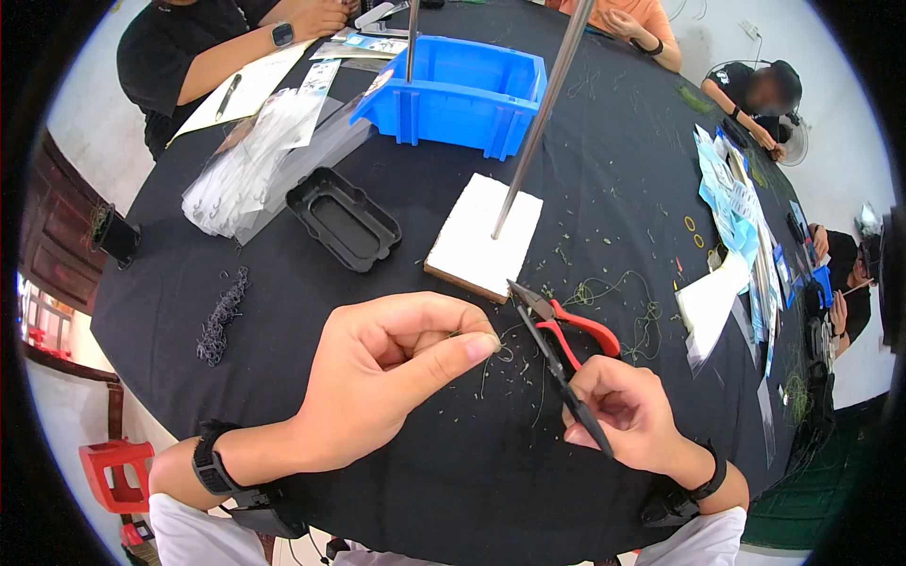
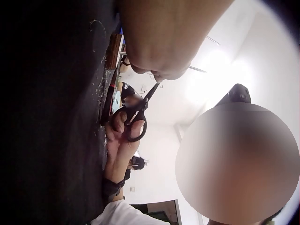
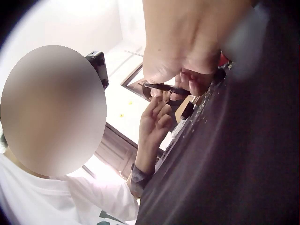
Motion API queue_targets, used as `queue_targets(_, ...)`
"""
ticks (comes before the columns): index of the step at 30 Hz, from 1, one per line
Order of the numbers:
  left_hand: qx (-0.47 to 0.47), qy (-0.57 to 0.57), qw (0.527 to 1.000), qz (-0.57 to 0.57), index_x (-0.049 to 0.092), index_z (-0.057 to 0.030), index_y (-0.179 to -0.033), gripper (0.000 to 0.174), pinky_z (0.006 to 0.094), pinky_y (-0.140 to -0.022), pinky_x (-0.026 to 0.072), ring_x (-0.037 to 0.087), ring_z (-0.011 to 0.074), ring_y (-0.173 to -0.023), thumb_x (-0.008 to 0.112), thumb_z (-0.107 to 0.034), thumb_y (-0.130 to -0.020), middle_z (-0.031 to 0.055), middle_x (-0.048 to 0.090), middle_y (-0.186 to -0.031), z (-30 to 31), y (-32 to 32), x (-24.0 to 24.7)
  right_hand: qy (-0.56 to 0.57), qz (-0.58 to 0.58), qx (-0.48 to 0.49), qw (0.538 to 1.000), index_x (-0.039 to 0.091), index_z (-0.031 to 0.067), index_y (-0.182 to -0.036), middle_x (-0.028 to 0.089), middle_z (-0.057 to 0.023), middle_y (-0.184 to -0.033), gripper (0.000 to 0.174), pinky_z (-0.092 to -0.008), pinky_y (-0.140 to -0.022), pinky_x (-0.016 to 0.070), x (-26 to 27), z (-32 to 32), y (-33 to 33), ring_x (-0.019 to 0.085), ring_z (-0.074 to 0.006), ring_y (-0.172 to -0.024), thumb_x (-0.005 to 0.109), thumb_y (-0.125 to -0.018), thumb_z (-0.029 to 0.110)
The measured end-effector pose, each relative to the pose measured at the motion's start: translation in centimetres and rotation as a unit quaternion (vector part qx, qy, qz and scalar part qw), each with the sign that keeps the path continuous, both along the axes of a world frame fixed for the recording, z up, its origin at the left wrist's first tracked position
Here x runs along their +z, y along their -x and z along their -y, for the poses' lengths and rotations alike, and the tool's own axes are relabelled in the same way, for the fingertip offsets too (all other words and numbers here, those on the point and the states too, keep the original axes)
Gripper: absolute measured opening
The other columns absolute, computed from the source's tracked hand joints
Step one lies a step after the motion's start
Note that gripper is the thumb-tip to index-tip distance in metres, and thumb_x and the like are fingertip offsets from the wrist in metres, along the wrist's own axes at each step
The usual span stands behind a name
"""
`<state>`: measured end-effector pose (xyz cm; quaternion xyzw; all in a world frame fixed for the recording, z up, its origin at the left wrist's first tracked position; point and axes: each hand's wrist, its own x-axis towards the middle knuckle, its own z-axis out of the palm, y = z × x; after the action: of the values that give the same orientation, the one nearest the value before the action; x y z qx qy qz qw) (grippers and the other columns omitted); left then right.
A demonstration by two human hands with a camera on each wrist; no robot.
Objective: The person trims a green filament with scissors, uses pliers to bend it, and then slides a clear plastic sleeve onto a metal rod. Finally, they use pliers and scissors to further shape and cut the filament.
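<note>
My left hand (image 1: 396, 368) pinches a thin greenish line between thumb and index finger; a small loop of the line (image 1: 507, 353) shows at the fingertips. A pair of black scissors (image 1: 555, 360) is in my right hand (image 1: 628, 410), with thumb and fingers at the handle loops. In the left wrist view, the scissors' tips (image 2: 154, 87) point at the left fingertips. Red-handled pliers (image 1: 596, 330) lie on the table just beyond the scissors, partly overlapped by them. What else sits inside the left pinch is hidden by the fingers.
A white foam block (image 1: 472, 236) bears an upright metal rod (image 1: 538, 141). Behind stands a blue bin (image 1: 453, 118); a black tray (image 1: 302, 209) and a dark tangled bundle (image 1: 224, 316) lie left. Line scraps (image 1: 604, 292) litter the black cloth. Other people sit around the table.
</note>
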<state>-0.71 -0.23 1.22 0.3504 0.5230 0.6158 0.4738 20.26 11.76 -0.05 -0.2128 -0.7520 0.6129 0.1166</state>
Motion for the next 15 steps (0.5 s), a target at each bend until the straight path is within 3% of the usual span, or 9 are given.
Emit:
queue_targets(2, 0.009, -0.008, 1.000, -0.008, 0.061, 0.0032, -0.090, 0.010, 0.0179, -0.041, 0.0218, 0.033, -0.0006, -0.046, 0.061, -0.006, -0.087, -0.0050, 0.047, -0.058, 0.0, -0.1, 0.0, -0.030, 0.003, -0.026, 0.999, 0.053, 0.0027, -0.078, 0.054, 0.0014, -0.065, 0.023, -0.0186, -0.042, 0.0272, 0.3, -0.1, -0.2, 0.040, -0.0017, -0.046, 0.075, -0.070, 0.006)
queue_targets(5, 0.012, -0.012, 0.999, -0.041, 0.062, 0.0026, -0.089, 0.010, 0.0175, -0.041, 0.0225, 0.033, -0.0012, -0.046, 0.062, -0.007, -0.086, -0.0062, 0.047, -0.058, 0.0, 0.0, -0.1, -0.197, -0.007, -0.097, 0.975, 0.052, 0.0033, -0.075, 0.052, 0.0006, -0.063, 0.024, -0.0196, -0.042, 0.0276, 1.0, -0.3, -0.3, 0.041, -0.0030, -0.047, 0.075, -0.067, 0.005)
queue_targets(7, 0.010, -0.024, 0.998, -0.064, 0.063, 0.0023, -0.089, 0.010, 0.0171, -0.042, 0.0225, 0.033, -0.0015, -0.047, 0.064, -0.006, -0.085, -0.0070, 0.045, -0.057, 0.1, -0.1, -0.2, -0.316, 0.058, -0.150, 0.935, 0.051, 0.0036, -0.075, 0.051, -0.0019, -0.062, 0.024, -0.0234, -0.043, 0.0328, 2.2, -1.0, 0.0, 0.044, -0.0085, -0.046, 0.073, -0.065, 0.004)
queue_targets(9, 0.009, -0.034, 0.996, -0.081, 0.064, 0.0019, -0.089, 0.009, 0.0169, -0.043, 0.0221, 0.033, -0.0017, -0.048, 0.065, -0.005, -0.084, -0.0078, 0.044, -0.056, 0.3, -0.3, -0.3, -0.452, 0.131, -0.183, 0.863, 0.051, 0.0019, -0.079, 0.054, -0.0064, -0.067, 0.024, -0.0292, -0.049, 0.0394, 2.0, -2.2, 0.3, 0.051, -0.0175, -0.053, 0.072, -0.068, 0.005)
queue_targets(10, 0.008, -0.039, 0.995, -0.088, 0.065, 0.0016, -0.089, 0.009, 0.0168, -0.043, 0.0219, 0.032, -0.0017, -0.048, 0.066, -0.005, -0.083, -0.0081, 0.043, -0.056, 0.3, -0.4, -0.2, -0.499, 0.141, -0.172, 0.838, 0.055, 0.0003, -0.090, 0.059, -0.0103, -0.077, 0.024, -0.0344, -0.060, 0.0441, 1.9, -2.7, 0.3, 0.055, -0.0266, -0.066, 0.070, -0.072, 0.006)
queue_targets(14, 0.009, -0.082, 0.976, -0.201, 0.067, 0.0004, -0.088, 0.008, 0.0171, -0.043, 0.0217, 0.031, -0.0015, -0.048, 0.068, -0.003, -0.080, -0.0081, 0.041, -0.054, 0.6, -0.6, -0.3, -0.632, 0.083, -0.188, 0.747, 0.060, 0.0024, -0.104, 0.063, -0.0109, -0.089, 0.030, -0.0342, -0.071, 0.0459, 1.0, -3.6, 0.5, 0.057, -0.0301, -0.080, 0.066, -0.075, 0.004)
queue_targets(15, 0.009, -0.107, 0.967, -0.232, 0.067, 0.0000, -0.087, 0.008, 0.0173, -0.043, 0.0220, 0.032, -0.0015, -0.047, 0.068, -0.003, -0.080, -0.0077, 0.041, -0.053, 0.6, -0.6, -0.3, -0.587, 0.040, -0.152, 0.794, 0.061, 0.0021, -0.101, 0.063, -0.0105, -0.088, 0.026, -0.0329, -0.070, 0.0460, 1.4, -3.2, 0.8, 0.058, -0.0277, -0.079, 0.066, -0.075, 0.004)
